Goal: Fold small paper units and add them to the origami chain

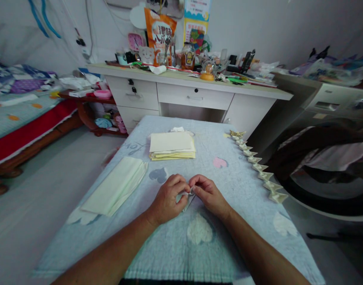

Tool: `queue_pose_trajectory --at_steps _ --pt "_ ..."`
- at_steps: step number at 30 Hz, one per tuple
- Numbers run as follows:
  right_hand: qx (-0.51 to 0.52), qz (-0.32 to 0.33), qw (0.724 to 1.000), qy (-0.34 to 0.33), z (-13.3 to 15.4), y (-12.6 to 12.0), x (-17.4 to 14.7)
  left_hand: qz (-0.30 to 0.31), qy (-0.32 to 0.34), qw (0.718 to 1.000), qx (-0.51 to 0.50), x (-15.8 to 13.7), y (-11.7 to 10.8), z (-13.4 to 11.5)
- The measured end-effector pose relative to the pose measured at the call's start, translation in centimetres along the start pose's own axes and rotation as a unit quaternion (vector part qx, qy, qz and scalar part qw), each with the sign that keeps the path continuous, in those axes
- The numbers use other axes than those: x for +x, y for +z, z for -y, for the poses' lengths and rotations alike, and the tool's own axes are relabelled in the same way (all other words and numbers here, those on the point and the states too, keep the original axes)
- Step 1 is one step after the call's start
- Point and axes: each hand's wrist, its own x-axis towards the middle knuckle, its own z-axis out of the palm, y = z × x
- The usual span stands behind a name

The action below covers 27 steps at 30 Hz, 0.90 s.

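Note:
Both hands meet over the middle of the cloth-covered table. A small piece of folded paper (186, 202), pale in colour, is pinched between them. My left hand (169, 198) grips its left side with thumb and fingers. At its upper right edge, the thumb and fingertips of my right hand (208, 194) press together on it. Fingers hide much of the paper, so its exact shape is unclear. Beyond the hands lies a stack of cream and yellow paper sheets (172, 142). To the left rest larger pale green sheets (113, 184), loosely folded.
A row of folded paper pieces (260, 166) runs down the table's right side, a patterned one (237, 133) at its far end. Behind stands a white desk (196, 95) crowded with items. A front-loading washing machine (324, 150) is at right, a bed (30, 107) at left.

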Motion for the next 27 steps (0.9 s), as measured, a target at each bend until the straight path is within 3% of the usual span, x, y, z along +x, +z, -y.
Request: queue_pose_trajectory --at_steps 6,13,19,27 --pt "-0.110 -0.050 0.991 -0.062 0.72 0.31 -0.47 -0.019 -0.003 1.000 0.002 0.30 -0.16 0.19" --pt "-0.304 -0.059 0.942 -0.130 0.58 0.75 -0.65 -0.043 -0.010 0.999 -0.003 0.30 -0.09 0.64" --pt "-0.340 -0.062 0.924 -0.162 0.45 0.75 -0.46 -0.041 0.009 0.999 0.012 0.25 0.00 0.73" --pt "-0.344 -0.075 0.923 -0.154 0.41 0.82 -0.47 -0.015 0.019 0.999 0.024 0.34 0.07 0.95"
